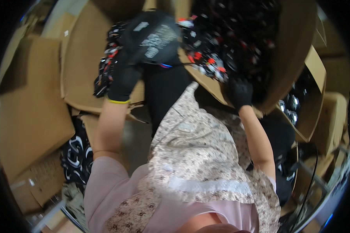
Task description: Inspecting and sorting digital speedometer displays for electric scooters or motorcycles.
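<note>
My left hand (122, 79), in a black glove with a yellow cuff, is raised and closed on a black bag with pale print (153, 39); a bunch of small black, red and white parts (105, 70) hangs beside it. My right hand (240, 93), also in a black glove, grips the rim of a large cardboard box (295, 46). That box is tilted toward me and holds several small black, red and white parts (221, 39). My floral apron fills the lower middle of the view.
Flattened cardboard sheets (31, 112) lie on the left. An open cardboard box with shiny black pieces (307, 108) stands at the right. A black-and-white patterned heap (77, 155) sits low on the left. More cartons stand at the far right.
</note>
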Demonstrator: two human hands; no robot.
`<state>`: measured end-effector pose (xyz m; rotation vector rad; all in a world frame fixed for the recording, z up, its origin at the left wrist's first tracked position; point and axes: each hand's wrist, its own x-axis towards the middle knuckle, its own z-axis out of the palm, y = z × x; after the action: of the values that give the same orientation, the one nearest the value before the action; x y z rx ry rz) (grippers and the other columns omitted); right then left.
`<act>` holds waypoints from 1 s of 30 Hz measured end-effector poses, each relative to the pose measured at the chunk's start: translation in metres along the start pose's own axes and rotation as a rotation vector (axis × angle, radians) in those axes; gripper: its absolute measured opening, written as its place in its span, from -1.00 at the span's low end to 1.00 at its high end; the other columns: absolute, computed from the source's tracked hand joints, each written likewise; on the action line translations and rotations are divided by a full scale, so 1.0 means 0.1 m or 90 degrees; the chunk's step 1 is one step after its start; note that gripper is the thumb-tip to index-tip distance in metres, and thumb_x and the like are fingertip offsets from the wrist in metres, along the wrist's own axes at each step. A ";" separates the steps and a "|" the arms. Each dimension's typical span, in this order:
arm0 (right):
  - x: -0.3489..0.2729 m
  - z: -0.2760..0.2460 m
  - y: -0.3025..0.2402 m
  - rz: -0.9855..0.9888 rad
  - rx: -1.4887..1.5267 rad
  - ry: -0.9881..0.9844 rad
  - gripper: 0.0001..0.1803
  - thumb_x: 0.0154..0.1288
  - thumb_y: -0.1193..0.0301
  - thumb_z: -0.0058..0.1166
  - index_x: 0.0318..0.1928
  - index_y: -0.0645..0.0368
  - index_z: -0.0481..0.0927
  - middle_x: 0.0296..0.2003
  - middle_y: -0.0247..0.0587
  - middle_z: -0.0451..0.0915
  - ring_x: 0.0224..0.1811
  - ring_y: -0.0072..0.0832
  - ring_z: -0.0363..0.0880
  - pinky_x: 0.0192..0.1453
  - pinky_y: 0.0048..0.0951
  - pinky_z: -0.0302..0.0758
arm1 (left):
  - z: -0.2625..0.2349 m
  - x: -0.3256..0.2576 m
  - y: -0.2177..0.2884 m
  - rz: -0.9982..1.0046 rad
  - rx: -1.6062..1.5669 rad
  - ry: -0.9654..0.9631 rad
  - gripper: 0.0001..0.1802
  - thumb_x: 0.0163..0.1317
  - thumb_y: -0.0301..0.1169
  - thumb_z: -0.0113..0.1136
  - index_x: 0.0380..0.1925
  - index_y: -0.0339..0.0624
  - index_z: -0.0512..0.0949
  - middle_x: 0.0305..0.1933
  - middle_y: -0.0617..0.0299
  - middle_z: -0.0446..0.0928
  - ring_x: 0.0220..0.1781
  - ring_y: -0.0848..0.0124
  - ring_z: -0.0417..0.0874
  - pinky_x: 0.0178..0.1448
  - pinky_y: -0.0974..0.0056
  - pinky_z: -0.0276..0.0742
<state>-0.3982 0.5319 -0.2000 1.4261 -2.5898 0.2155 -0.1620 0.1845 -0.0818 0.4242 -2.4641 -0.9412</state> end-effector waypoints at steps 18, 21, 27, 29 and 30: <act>0.60 -1.06 -1.80 0.297 1.685 -0.105 -0.72 0.56 0.23 -0.05 0.11 0.07 0.54 -0.07 -0.29 0.61 -0.08 -0.43 0.54 0.13 -0.37 0.47 | 0.41 -0.05 1.16 -0.099 -0.890 0.245 -0.45 0.46 -0.28 0.05 0.36 -0.29 0.31 0.32 0.01 0.44 0.34 0.30 0.47 0.43 0.19 0.35; 0.64 -1.06 -1.81 0.312 1.358 -0.261 -0.72 0.56 0.28 -0.11 -0.01 0.17 0.58 -0.09 -0.25 0.54 -0.10 -0.40 0.51 -0.01 -0.34 0.43 | 0.35 -0.10 1.11 -0.196 -0.770 0.193 -0.28 0.23 -0.37 0.32 0.37 -0.23 0.29 0.19 0.14 0.53 0.16 0.45 0.55 0.29 0.29 0.48; 0.91 -1.17 -1.52 -0.125 0.460 0.274 -0.03 -0.09 0.26 0.59 0.34 0.13 0.33 0.36 0.22 0.20 0.28 0.01 0.38 0.29 -0.04 0.42 | 0.31 -0.07 1.04 -0.157 -0.753 0.226 -0.36 0.23 -0.37 0.32 0.31 -0.24 0.38 0.21 0.14 0.53 0.20 0.41 0.55 0.32 0.24 0.48; 1.05 -1.33 -1.56 -0.184 0.484 0.272 0.03 -0.13 0.27 0.61 0.38 0.05 0.30 0.44 0.26 0.05 0.39 0.15 0.28 0.40 0.03 0.36 | 0.29 -0.10 1.06 -0.110 -0.689 0.162 -0.36 0.30 -0.34 0.28 0.35 -0.24 0.34 0.26 0.14 0.50 0.25 0.39 0.51 0.37 0.23 0.43; 1.13 -1.30 -1.55 -0.225 0.488 0.266 0.12 -0.16 0.15 0.61 0.42 0.06 0.24 0.47 0.25 0.00 0.47 0.15 0.14 0.46 0.07 0.26 | 0.31 -0.09 1.07 -0.110 -0.697 0.156 -0.36 0.30 -0.34 0.28 0.35 -0.24 0.34 0.26 0.14 0.50 0.25 0.39 0.51 0.37 0.23 0.43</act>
<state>-0.3153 0.3839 -0.0421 1.7645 -1.9306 1.3907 -0.1829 0.2823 -0.0317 0.3167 -1.3947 -1.9544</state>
